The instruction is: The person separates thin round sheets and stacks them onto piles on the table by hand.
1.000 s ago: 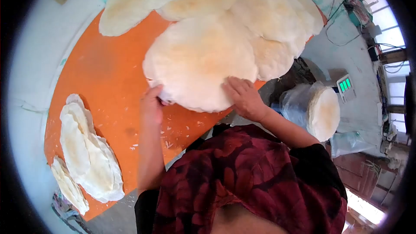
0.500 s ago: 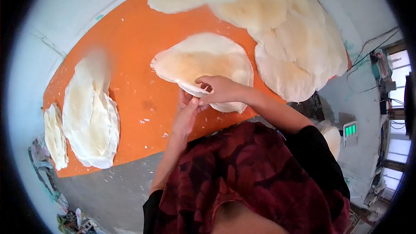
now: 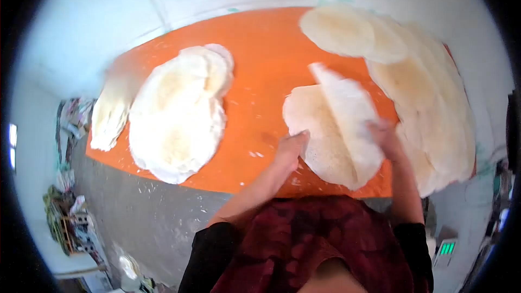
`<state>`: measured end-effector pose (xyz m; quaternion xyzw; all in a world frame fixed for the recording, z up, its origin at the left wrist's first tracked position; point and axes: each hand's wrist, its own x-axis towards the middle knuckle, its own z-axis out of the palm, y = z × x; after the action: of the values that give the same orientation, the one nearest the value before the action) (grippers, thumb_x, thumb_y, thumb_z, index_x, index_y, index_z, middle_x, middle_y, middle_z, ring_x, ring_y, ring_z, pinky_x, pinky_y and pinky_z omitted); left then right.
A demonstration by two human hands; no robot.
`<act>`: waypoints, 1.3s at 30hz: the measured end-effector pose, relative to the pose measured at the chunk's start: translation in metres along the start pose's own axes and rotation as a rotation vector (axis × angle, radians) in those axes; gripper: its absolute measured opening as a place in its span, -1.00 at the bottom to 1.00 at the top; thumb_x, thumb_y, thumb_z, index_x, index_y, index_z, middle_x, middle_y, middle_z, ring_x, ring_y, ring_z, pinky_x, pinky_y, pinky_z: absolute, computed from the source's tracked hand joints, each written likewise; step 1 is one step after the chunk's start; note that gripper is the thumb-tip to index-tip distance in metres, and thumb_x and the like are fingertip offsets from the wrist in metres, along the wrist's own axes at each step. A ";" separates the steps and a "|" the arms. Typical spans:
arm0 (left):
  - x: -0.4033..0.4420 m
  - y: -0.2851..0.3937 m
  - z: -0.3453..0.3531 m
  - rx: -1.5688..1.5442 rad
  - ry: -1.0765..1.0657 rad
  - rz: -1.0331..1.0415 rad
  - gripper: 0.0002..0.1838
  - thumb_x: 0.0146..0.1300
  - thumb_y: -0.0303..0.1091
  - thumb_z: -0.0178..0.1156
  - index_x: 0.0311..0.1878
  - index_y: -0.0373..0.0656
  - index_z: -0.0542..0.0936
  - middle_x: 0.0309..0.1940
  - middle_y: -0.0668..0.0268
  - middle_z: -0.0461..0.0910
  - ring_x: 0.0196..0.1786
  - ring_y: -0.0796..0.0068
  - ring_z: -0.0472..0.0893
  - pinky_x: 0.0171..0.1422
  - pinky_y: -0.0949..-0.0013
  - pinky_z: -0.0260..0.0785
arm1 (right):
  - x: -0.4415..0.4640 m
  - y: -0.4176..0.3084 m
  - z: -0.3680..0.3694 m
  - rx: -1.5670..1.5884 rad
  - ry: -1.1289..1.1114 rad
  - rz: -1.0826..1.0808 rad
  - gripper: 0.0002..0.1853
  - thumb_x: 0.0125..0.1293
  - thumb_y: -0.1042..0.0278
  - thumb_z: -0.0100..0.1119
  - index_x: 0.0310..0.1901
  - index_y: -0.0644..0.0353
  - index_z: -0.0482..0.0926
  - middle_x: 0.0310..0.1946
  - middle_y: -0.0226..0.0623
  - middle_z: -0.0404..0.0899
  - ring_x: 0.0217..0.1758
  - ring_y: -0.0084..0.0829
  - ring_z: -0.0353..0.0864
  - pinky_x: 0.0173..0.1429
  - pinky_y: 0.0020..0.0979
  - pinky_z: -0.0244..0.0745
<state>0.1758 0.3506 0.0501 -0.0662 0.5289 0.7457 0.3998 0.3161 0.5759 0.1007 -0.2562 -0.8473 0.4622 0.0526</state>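
Near the front edge of the orange tabletop [image 3: 260, 87], a thin, rounded, cream-and-tan flatbread-like sheet [image 3: 323, 141] is pinched at its left rim by the left hand [image 3: 290, 151]; a raised white flap [image 3: 350, 106] is overlapped by the blurred right hand [image 3: 387, 138], whose grip cannot be told. Overlapping pale round sheets [image 3: 415, 87] are spread across the tabletop's right end, a pale layered stack [image 3: 176, 108] on its left part.
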 end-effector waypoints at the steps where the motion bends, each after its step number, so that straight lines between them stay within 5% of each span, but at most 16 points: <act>1: 0.006 0.026 -0.013 0.087 -0.028 0.006 -0.61 0.13 -0.34 0.12 -0.04 -0.42 0.40 -0.14 0.12 0.49 -0.13 0.35 0.50 0.00 0.32 0.35 | 0.003 -0.018 -0.016 0.120 0.191 0.155 -0.84 0.13 0.31 0.05 -0.39 0.23 0.51 -0.54 -0.44 0.46 -0.50 -0.53 0.39 -0.37 -0.48 0.34; 3: 0.001 0.087 -0.036 0.148 -0.103 0.058 -0.59 0.13 -0.34 0.14 -0.03 -0.45 0.39 -0.13 0.11 0.49 -0.12 0.34 0.51 0.01 0.32 0.36 | 0.018 -0.031 -0.057 0.455 0.242 0.074 -0.87 0.07 0.25 0.13 -0.41 0.11 0.51 -0.54 -0.53 0.44 -0.52 -0.64 0.36 -0.42 -0.53 0.33; 6: -0.012 0.171 -0.074 0.149 0.028 0.326 -0.65 0.09 -0.39 0.17 -0.11 -0.45 0.44 -0.18 0.12 0.51 -0.15 0.35 0.52 -0.06 0.29 0.40 | 0.033 -0.068 -0.091 0.430 0.349 0.027 -0.79 0.13 0.26 0.06 -0.24 0.18 0.49 -0.43 -0.47 0.48 -0.40 -0.58 0.45 -0.29 -0.49 0.40; 12: -0.011 0.270 -0.252 0.051 0.095 0.451 -0.72 0.09 -0.41 0.12 -0.13 -0.34 0.44 -0.30 0.21 0.53 -0.30 0.35 0.56 -0.30 0.29 0.45 | 0.088 -0.111 -0.107 0.421 0.563 0.022 -0.74 0.17 0.28 0.00 -0.16 0.24 0.47 -0.33 -0.41 0.49 -0.23 -0.53 0.45 -0.18 -0.46 0.38; 13: -0.002 0.273 -0.294 -0.038 0.115 0.513 -0.70 0.09 -0.46 0.10 -0.13 -0.45 0.42 -0.33 0.12 0.52 -0.37 0.24 0.56 -0.38 0.25 0.45 | 0.093 -0.128 -0.100 0.364 0.602 -0.045 -0.74 0.18 0.28 -0.02 -0.17 0.25 0.47 -0.35 -0.42 0.48 -0.25 -0.54 0.43 -0.21 -0.47 0.37; 17: 0.002 0.262 -0.413 -0.294 0.288 0.570 -0.73 0.18 -0.44 -0.04 -0.07 -0.35 0.35 -0.22 0.13 0.46 -0.16 0.18 0.51 -0.21 0.15 0.42 | 0.113 -0.192 -0.058 0.242 0.613 -0.209 -0.77 0.20 0.30 -0.04 -0.22 0.27 0.46 -0.43 -0.46 0.44 -0.36 -0.57 0.35 -0.32 -0.50 0.30; 20: 0.034 0.202 -0.493 -0.607 0.672 0.255 -0.73 0.22 -0.38 -0.07 0.00 -0.15 0.32 -0.14 0.21 0.43 -0.11 0.18 0.49 -0.18 0.04 0.43 | 0.147 -0.219 -0.037 0.035 0.487 -0.329 -0.79 0.22 0.29 -0.04 -0.27 0.27 0.45 -0.52 -0.50 0.38 -0.48 -0.60 0.25 -0.41 -0.53 0.23; 22: 0.026 0.180 -0.489 -0.818 0.749 0.270 -0.71 0.22 -0.38 -0.07 0.02 -0.16 0.30 -0.12 0.21 0.42 -0.09 0.16 0.49 -0.20 0.02 0.45 | 0.160 -0.262 0.000 -0.370 0.567 -0.502 -0.80 0.22 0.27 -0.02 -0.27 0.23 0.45 -0.54 -0.48 0.38 -0.48 -0.61 0.28 -0.35 -0.56 0.26; 26: 0.027 0.160 -0.488 -0.815 0.711 0.486 -0.69 0.22 -0.39 -0.06 0.00 -0.31 0.27 -0.11 0.13 0.40 -0.06 0.13 0.46 -0.13 0.02 0.44 | 0.151 -0.348 0.108 -0.340 0.533 -0.588 -0.72 0.16 0.45 -0.08 -0.06 0.18 0.40 -0.37 -0.26 0.51 -0.39 -0.50 0.40 -0.19 -0.51 0.35; 27: 0.023 0.158 -0.480 -0.811 0.690 0.509 -0.69 0.22 -0.37 -0.05 -0.01 -0.31 0.28 -0.11 0.14 0.40 -0.06 0.14 0.46 -0.14 0.05 0.44 | 0.145 -0.367 0.135 -0.421 0.476 -0.695 -0.65 0.15 0.29 0.00 -0.01 0.16 0.41 -0.18 -0.20 0.52 -0.16 -0.35 0.50 -0.05 -0.44 0.35; 29: 0.007 0.161 -0.457 -0.797 0.644 0.561 -0.68 0.23 -0.34 -0.03 -0.02 -0.32 0.29 -0.12 0.14 0.40 -0.08 0.15 0.46 -0.15 0.11 0.43 | 0.181 -0.364 0.186 -0.362 0.379 -1.159 -0.69 0.18 0.34 -0.12 -0.08 0.26 0.44 -0.09 -0.10 0.46 -0.03 -0.19 0.44 0.04 -0.28 0.31; 30: 0.003 0.156 -0.458 -0.784 0.624 0.486 -0.68 0.23 -0.30 -0.03 -0.03 -0.30 0.29 -0.13 0.15 0.40 -0.09 0.18 0.46 -0.16 0.15 0.42 | 0.184 -0.369 0.215 -0.368 0.281 -1.181 -0.65 0.13 0.31 -0.07 -0.04 0.24 0.39 -0.05 -0.10 0.41 0.01 -0.18 0.39 0.06 -0.25 0.28; 34: -0.033 0.121 -0.411 -0.668 0.556 0.312 -0.71 0.23 -0.17 -0.05 -0.15 -0.22 0.37 -0.22 0.21 0.45 -0.18 0.32 0.47 -0.21 0.27 0.35 | 0.180 -0.358 0.352 -0.658 -0.048 -0.964 -0.35 -0.04 0.21 0.16 0.13 0.14 0.19 0.10 -0.10 0.21 0.16 -0.14 0.19 0.13 -0.11 0.16; 35: -0.043 0.108 -0.398 -0.550 0.473 0.270 -0.75 0.22 -0.17 -0.05 -0.31 -0.18 0.42 -0.34 0.27 0.49 -0.22 0.35 0.48 -0.18 0.30 0.34 | 0.175 -0.345 0.367 -0.718 -0.102 -0.919 -0.26 -0.09 0.19 0.22 0.17 0.11 0.14 0.14 -0.10 0.16 0.20 -0.13 0.14 0.14 -0.08 0.13; 38: -0.067 0.078 -0.333 -0.357 0.140 0.192 -0.78 0.19 -0.26 -0.06 -0.44 -0.19 0.44 -0.52 0.20 0.51 -0.43 0.35 0.52 -0.33 0.39 0.38 | 0.164 -0.297 0.353 -0.696 -0.251 -0.796 -0.25 -0.07 0.16 0.21 0.19 0.13 0.13 0.16 -0.09 0.15 0.21 -0.14 0.14 0.17 -0.09 0.13; 39: -0.077 0.078 -0.302 -0.228 0.186 0.104 -0.79 0.20 -0.28 -0.04 -0.45 -0.19 0.43 -0.54 0.19 0.52 -0.50 0.38 0.51 -0.39 0.42 0.39 | 0.160 -0.285 0.333 -0.701 -0.313 -0.729 -0.28 -0.02 0.15 0.17 0.19 0.18 0.13 0.15 -0.05 0.17 0.19 -0.15 0.18 0.18 -0.13 0.14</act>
<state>0.0771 0.0463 0.0173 -0.1526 0.4784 0.8111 0.2999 -0.0398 0.2757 0.1192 0.1248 -0.9828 0.1358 -0.0060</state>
